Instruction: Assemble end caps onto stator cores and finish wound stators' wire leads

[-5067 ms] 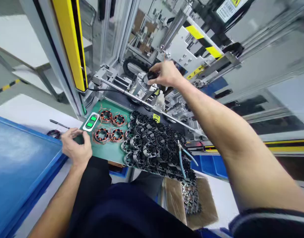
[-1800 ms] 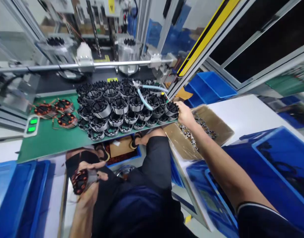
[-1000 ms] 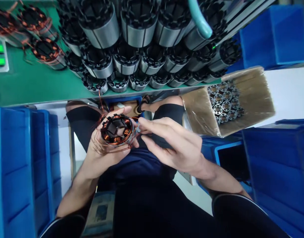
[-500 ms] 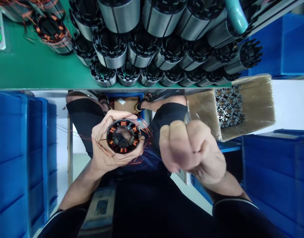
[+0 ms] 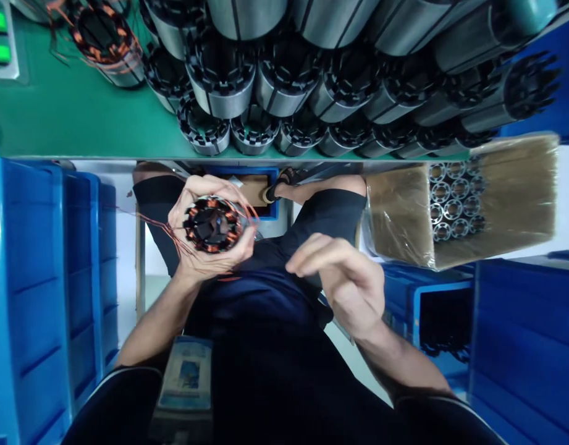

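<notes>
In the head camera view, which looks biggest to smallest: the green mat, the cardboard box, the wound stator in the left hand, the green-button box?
1. green mat
2. cardboard box
3. wound stator, though it is nearer the camera
4. green-button box, cut off by the frame

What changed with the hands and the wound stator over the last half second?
The right hand opened from a fist and dropped lower, fingers loose and holding nothing. The left hand kept its grip on the wound stator, tilting it and lifting it slightly. The unwound stators on the green mat stayed put.
</notes>
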Demonstrator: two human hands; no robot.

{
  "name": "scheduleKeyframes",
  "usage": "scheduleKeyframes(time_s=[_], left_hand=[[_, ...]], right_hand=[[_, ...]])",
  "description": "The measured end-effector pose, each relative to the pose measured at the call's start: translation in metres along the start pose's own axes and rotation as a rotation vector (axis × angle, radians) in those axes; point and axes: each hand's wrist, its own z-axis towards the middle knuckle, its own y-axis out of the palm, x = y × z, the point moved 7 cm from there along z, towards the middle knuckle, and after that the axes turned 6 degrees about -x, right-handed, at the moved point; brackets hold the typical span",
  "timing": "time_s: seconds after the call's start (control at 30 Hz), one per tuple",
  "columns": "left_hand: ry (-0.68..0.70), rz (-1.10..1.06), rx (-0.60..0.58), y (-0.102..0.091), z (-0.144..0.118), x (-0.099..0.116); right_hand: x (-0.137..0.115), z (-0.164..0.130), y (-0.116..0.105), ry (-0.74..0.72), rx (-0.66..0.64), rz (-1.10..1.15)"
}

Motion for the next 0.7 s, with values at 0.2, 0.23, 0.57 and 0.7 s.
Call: scheduleKeyframes(time_s=[0.2, 0.23, 0.57, 0.7], left_hand=[[0.284, 0.283, -0.226, 0.011, -0.006, 0.023], [0.253, 0.258, -0.222, 0.011, -0.008, 0.022], [-0.744, -0.698, -0.214, 0.045, -0.057, -0.006], [-0.809, -0.915, -0.146, 0.063, -0.058, -0.004]], right_hand=[[0.023, 0.023, 0.008, 0.498, 0.04, 0.303], [0.027, 0.023, 0.01, 0.548, 0.033, 0.359], [0.059, -0.019, 0.021, 0.65, -0.002, 0.619], [0.043, -0.009, 0.018, 0.548, -0.041, 0.529]])
